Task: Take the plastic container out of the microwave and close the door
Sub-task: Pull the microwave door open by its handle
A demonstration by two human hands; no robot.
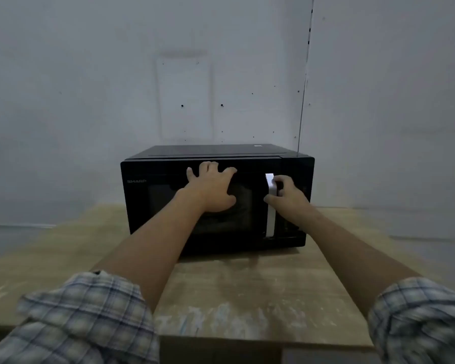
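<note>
A black microwave (153, 206) stands on a wooden table (247, 298), its door shut. My left hand (210, 187) lies flat with spread fingers against the top of the door, over the dark window. My right hand (286, 195) curls around the silver vertical handle (270, 219) at the door's right side. Behind the dark glass I cannot make out the plastic container.
The table's front edge (247, 340) is close to me. A plain grey wall (90, 101) rises right behind the microwave, with a corner seam at the right. Bare tabletop lies left and right of the microwave.
</note>
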